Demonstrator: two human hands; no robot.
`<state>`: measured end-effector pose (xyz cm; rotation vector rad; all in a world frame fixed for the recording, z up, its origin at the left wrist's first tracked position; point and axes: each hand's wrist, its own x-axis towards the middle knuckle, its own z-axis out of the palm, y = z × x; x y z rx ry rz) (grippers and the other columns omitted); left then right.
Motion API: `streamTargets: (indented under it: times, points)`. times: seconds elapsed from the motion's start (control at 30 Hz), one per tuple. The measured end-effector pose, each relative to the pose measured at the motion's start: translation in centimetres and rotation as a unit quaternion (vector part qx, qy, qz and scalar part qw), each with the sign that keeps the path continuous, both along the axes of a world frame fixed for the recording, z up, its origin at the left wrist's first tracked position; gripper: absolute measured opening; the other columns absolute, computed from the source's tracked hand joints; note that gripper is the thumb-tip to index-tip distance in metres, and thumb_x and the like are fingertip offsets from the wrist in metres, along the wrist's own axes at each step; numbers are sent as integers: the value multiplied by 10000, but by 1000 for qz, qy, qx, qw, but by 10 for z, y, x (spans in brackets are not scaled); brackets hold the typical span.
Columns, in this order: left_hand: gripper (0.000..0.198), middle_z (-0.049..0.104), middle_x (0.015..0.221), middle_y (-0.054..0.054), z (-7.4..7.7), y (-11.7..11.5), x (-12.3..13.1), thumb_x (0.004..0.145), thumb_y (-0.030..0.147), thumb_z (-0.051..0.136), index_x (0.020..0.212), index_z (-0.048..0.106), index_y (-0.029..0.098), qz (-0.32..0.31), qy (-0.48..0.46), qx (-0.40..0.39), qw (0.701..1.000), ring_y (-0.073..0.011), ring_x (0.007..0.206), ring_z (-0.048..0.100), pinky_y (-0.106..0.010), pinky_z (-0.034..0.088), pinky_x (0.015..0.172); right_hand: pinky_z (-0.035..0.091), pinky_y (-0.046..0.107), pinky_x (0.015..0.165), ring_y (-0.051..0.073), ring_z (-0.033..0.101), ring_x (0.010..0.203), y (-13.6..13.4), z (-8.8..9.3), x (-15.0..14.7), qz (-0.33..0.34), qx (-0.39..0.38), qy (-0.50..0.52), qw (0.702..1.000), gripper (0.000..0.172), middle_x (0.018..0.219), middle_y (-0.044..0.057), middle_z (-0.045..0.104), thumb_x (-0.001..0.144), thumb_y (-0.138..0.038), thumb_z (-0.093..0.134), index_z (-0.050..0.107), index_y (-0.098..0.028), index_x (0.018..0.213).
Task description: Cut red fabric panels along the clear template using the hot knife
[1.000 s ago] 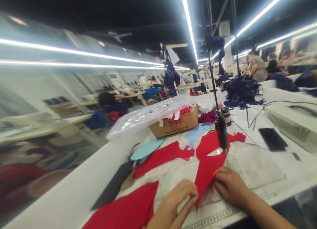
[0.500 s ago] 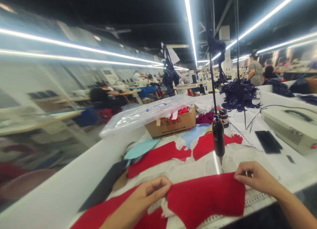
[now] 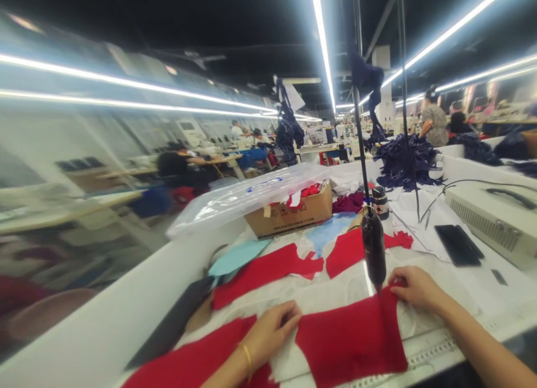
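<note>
A red fabric piece (image 3: 348, 337) lies on the worktable between my two hands. My left hand (image 3: 277, 326), with a yellow band at the wrist, pinches its upper left corner. At the upper right corner my right hand (image 3: 413, 287) grips the cloth between thumb and fingers. A dark, bottle-shaped tool (image 3: 373, 248) hangs from above, its thin tip down at the fabric's top edge, close to my right fingers; whether it touches cannot be told. Another red fabric piece (image 3: 188, 357) lies partly under my left forearm.
More red pieces (image 3: 260, 270) lie further back. A cardboard box (image 3: 289, 212) holds scraps under a clear plastic lid (image 3: 247, 195). On the right are black phones (image 3: 457, 244) and a beige machine box (image 3: 495, 209). Dark blue cloth (image 3: 409, 159) is heaped behind. Co-workers sit in the background.
The red piece's right end has swung up and away from me, to the tip of the hanging tool. My right hand moved left with it; my left hand shifted slightly right.
</note>
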<state>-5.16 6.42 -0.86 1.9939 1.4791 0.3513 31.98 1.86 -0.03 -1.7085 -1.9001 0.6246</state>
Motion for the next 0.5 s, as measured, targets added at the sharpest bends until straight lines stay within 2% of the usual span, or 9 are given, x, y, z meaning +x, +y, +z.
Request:
streamTargets:
  times: [0.3,0.5]
  points:
    - [390,560,656,1,0,2,-2,762,616,470,668,511,240,3,17,10,1000,-215,678,516,-319,436,681,386,262,662,172,629,716,5,-8,-1,-41,-19,0,999,113,766,18,742,823,-194,667,778,-216,825]
    - [392,581,665,-4,1,4,-1,768,623,426,687,514,249,13,39,24,999,-229,684,560,-326,453,684,430,274,727,182,635,777,6,-11,1,-55,-12,7,998,133,862,33,753,859,-199,622,754,-210,871]
